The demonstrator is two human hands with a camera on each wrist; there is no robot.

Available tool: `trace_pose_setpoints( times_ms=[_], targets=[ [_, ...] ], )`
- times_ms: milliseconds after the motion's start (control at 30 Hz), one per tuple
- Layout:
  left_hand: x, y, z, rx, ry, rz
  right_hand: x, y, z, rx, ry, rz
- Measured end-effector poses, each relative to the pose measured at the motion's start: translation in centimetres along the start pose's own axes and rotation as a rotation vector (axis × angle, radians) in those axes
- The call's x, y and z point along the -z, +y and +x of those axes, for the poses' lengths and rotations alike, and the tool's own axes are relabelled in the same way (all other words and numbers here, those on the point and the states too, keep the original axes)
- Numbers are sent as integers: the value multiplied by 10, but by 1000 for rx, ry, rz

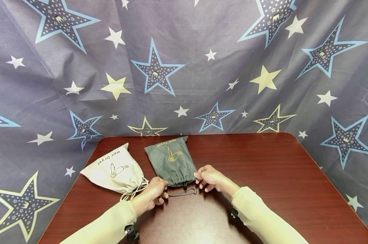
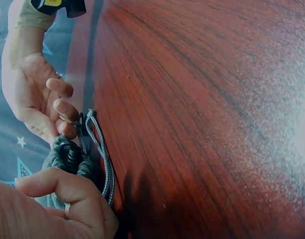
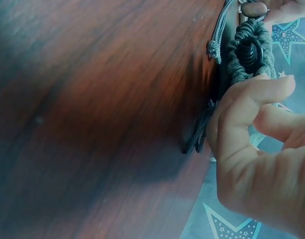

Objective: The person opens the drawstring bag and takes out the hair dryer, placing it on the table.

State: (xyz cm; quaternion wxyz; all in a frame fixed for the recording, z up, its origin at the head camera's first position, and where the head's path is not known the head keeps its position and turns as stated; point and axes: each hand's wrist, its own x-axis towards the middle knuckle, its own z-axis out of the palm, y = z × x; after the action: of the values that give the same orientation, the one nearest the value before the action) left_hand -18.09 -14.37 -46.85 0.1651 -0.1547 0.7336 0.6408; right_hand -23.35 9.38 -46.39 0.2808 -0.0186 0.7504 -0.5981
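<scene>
A dark grey drawstring bag [image 1: 173, 161] printed "Hair Dryer" lies flat on the table, its gathered mouth toward me. My left hand [image 1: 155, 191] pinches the left corner of that mouth. At the opposite corner my right hand [image 1: 211, 178] pinches the cloth between thumb and finger. The mouth stands partly open in the right wrist view, with a black ribbed cord [image 3: 248, 52] inside. A grey drawstring [image 2: 103, 154] hangs from the mouth onto the table. To the left lies a cream drawstring bag [image 1: 115, 171], also printed "Hair Dryer", beside my left hand.
Both bags rest on a reddish-brown wooden table [image 1: 263, 169]. White cords [image 1: 135, 191] trail from the cream bag near my left wrist. A grey star-patterned cloth [image 1: 187, 67] hangs behind the table and at its sides.
</scene>
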Motion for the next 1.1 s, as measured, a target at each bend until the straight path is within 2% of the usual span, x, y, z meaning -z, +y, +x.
trace_pose_setpoints(
  times_ms=[1100],
  targets=[
    [3,1,-2,8,4,-6,4,0,-1,17,-15,1]
  ],
)
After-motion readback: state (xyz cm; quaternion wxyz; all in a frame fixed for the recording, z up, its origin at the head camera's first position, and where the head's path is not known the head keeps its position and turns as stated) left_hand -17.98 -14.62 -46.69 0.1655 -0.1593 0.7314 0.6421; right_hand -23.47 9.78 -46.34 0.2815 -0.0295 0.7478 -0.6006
